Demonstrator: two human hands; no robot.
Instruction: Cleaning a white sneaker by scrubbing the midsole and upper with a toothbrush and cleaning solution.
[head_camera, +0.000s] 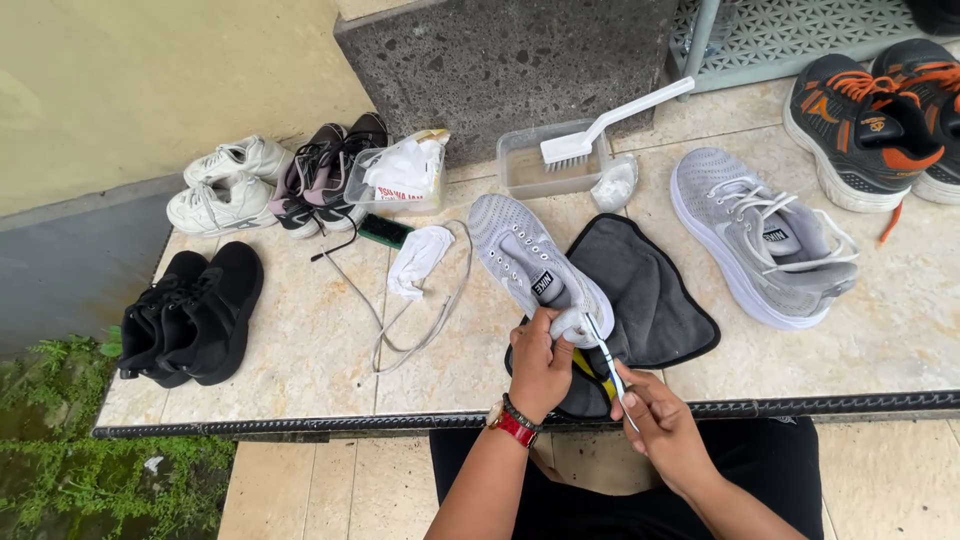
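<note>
My left hand (540, 365), with a red watch at the wrist, grips the heel of a grey lace-less sneaker (530, 262) that lies on a dark grey cloth (655, 295). My right hand (660, 425) holds a small toothbrush (603, 355) with its head at the shoe's heel. The matching grey sneaker (760, 235), laced, sits to the right on the tiled ledge (310, 340).
A clear tub (525, 170) holds a white scrub brush (610, 125). Loose laces (415, 310), a white rag (418, 258), a dark brush (385, 231) and a plastic bag (405, 175) lie left of the shoe. White (225, 185), dark (325, 165), black (195, 310) and orange-black sneakers (870, 120) surround.
</note>
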